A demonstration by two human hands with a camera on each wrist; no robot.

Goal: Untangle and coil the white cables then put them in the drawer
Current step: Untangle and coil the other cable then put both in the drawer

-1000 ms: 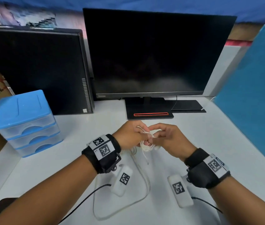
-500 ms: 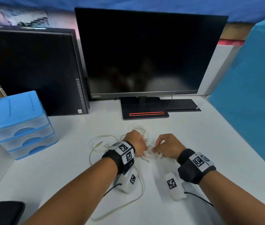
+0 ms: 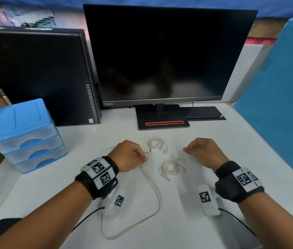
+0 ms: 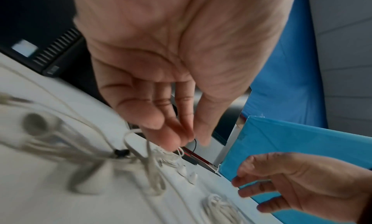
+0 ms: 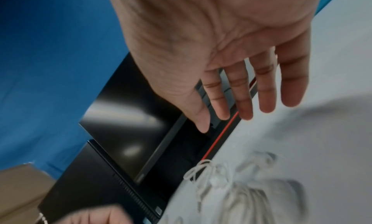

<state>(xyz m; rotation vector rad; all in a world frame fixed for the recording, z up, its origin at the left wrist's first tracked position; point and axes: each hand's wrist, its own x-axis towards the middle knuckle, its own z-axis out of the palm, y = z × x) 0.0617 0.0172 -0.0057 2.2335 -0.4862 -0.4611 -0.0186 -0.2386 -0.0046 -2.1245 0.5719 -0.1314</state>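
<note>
Left hand (image 3: 129, 155) fingers (image 4: 171, 138) pinch a white cable (image 3: 152, 187); right hand (image 3: 203, 151) fingers (image 5: 267, 92) spread, empty.

Two forearms reach toward 12 o'clock. The left hand (image 3: 128, 155) has fingertips pressed together, loosely curled. The right hand (image 3: 204, 152), at 3 o'clock from it, hangs relaxed, empty.

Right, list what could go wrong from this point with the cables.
1. The left hand pinches the long thick cable, whose slack loops beside the coiled earphones; pulling it could drag that coil loose.
2. The far earphone bundle lies loosely gathered and may re-tangle when lifted.
3. All three drawers of the blue drawer unit look closed, so one hand, probably the empty right hand, must open one first.
</note>
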